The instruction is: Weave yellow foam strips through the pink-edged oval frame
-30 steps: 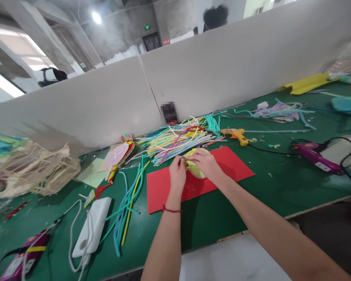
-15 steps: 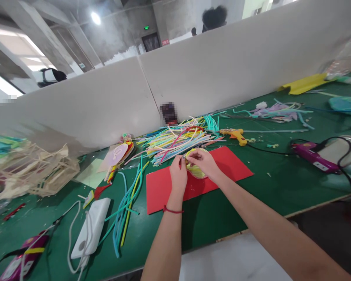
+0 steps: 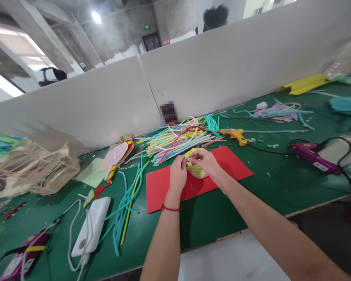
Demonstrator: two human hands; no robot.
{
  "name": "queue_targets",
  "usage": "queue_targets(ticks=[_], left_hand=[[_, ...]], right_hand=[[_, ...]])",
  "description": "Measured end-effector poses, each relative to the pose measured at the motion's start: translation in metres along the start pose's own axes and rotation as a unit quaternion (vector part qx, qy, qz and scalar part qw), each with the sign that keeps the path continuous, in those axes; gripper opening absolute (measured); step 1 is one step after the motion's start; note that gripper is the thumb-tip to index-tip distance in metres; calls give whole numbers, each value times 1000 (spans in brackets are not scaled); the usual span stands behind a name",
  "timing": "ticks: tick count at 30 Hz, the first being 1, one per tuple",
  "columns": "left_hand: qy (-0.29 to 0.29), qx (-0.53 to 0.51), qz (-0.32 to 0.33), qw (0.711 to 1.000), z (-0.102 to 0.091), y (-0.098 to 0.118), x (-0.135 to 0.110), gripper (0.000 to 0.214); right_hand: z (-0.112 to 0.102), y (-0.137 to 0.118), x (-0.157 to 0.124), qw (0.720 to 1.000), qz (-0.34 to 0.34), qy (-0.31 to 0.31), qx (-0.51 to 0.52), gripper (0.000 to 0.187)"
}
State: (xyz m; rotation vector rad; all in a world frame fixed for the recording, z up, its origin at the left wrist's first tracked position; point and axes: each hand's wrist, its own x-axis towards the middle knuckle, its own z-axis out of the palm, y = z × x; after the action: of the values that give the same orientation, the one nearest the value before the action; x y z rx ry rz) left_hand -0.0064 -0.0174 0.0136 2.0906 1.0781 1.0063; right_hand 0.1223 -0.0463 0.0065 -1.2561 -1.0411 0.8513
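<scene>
Spreading below pinched right fingers (image 3: 199, 153), the yellow piece (image 3: 197, 171) seems gripped at its edge by left fingers (image 3: 182, 160).

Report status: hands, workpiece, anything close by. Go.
Left hand at left edge of yellow piece. Right hand over it; exact grips unclear. Red sheet beneath, coloured strips just beyond.

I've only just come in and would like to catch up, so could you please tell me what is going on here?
A person has both hands at a yellow piece over a red sheet: the left hand at its left edge, the right hand over it, fingertips close together. Exactly what they pinch is too small to tell. Coloured strips lie beyond, with an orange glue gun to their right.
</scene>
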Motion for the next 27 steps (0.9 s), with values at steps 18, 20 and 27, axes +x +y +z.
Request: queue_targets(ticks=[18,20,27], left_hand=[[-32,-104,-41,993,-2,-9,6,21],[-41,-106,-42,993,-4,-10,6,22],[-110,-110,-30,987,-11,-9,7,15]], right_hand=[[-6,3,3,999,-12,-31,-6,18],[-6,2,3,999,-15,-35,-9,17],[-5,1,2,998,-35,-42,-11,18]])
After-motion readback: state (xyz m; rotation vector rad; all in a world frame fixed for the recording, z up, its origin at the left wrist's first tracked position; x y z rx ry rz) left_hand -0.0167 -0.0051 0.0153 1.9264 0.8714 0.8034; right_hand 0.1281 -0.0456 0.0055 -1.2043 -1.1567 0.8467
